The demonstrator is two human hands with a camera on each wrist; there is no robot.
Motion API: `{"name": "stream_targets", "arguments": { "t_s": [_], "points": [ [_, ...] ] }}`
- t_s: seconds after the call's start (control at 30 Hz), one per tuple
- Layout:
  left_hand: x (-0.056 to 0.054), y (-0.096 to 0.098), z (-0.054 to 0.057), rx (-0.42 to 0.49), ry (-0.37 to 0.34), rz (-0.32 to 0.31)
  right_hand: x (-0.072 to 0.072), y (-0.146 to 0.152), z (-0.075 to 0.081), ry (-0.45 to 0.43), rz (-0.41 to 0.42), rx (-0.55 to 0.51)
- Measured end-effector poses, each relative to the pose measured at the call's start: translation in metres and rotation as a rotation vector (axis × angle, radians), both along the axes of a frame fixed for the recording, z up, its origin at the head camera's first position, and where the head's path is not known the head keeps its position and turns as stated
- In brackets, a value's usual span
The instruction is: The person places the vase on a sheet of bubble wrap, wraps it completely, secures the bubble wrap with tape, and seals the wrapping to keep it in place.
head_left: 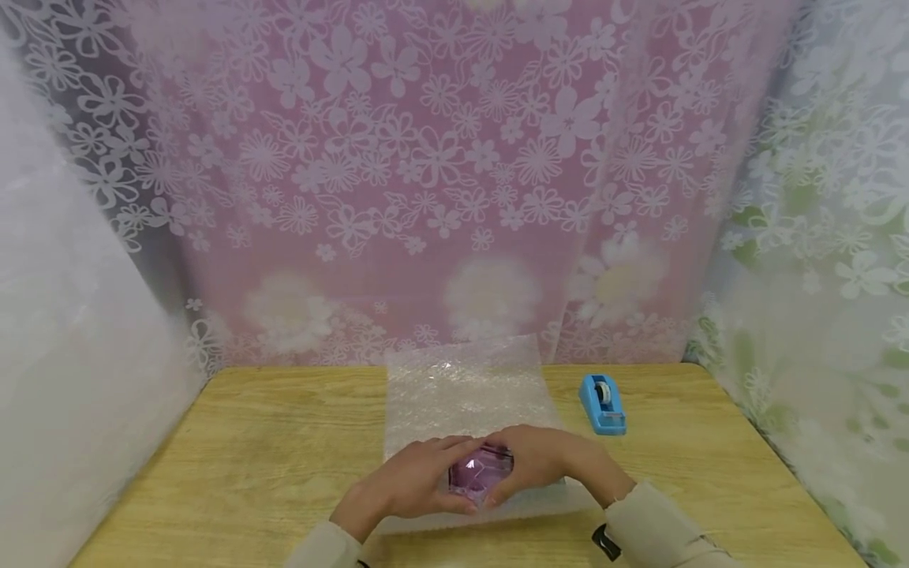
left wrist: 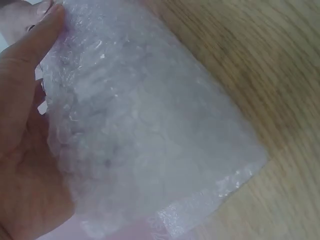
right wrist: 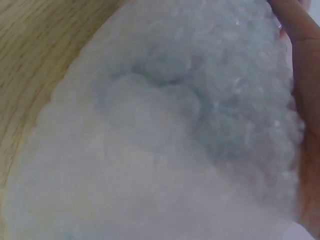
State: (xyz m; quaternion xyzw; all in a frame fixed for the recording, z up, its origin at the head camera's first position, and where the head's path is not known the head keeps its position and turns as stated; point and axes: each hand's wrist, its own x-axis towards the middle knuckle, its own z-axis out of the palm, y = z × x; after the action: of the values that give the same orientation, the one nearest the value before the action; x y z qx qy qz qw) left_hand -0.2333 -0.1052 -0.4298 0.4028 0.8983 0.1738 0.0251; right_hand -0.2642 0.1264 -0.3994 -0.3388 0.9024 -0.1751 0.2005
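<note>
A purple, clear, faceted object (head_left: 481, 471) like a cut-glass piece is between both hands in the head view. My left hand (head_left: 419, 477) grips its left side, thumb on the near side and fingers on the far side. From the right, my right hand (head_left: 543, 457) holds it the same way. Clear bubble wrap (head_left: 461, 394) spreads beneath and behind them. Close up, the bubble wrap (left wrist: 135, 110) fills much of the left wrist view, with the thumb at its edge. In the right wrist view, the bubble wrap (right wrist: 165, 150) hides most of the object, and bluish streaks show through.
A blue tape dispenser (head_left: 602, 406) with a roll of tape stands right of the wrap on the wooden table (head_left: 270, 426). Behind the table hangs a pink flowered curtain (head_left: 440, 158), with further sheets on both sides. A small black piece (head_left: 606, 543) shows by the right sleeve.
</note>
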Motion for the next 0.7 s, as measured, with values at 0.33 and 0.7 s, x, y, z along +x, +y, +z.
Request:
{"name": "stream_targets", "arguments": {
  "t_s": [0.33,0.7],
  "points": [
    [0.003,0.004,-0.003,0.036,-0.011,0.027,0.011,0.005,0.0,0.121,-0.029,0.029],
    [-0.009,0.001,-0.003,0.119,-0.197,0.059,0.04,0.015,0.0,0.586,0.036,-0.075]
  ]
}}
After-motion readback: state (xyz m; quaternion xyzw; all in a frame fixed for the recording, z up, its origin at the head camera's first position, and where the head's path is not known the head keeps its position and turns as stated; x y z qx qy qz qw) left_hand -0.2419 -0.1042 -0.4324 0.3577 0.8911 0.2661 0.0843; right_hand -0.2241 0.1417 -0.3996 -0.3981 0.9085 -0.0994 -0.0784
